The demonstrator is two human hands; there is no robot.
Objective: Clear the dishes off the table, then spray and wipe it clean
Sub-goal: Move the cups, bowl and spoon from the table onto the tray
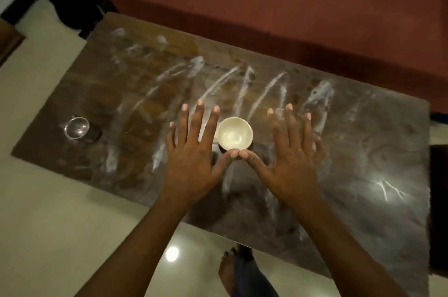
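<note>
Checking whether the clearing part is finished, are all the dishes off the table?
No, a cream bowl and a clear glass stand on the streaked table.

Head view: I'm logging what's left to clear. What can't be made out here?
Head view only:
Bowl: near rim hidden behind the thumbs of the left hand and right hand.
Glass: contents unclear, dim and blurred.
Table: near right corner cut off by the bottom edge; patches hidden under the forearms.
</note>
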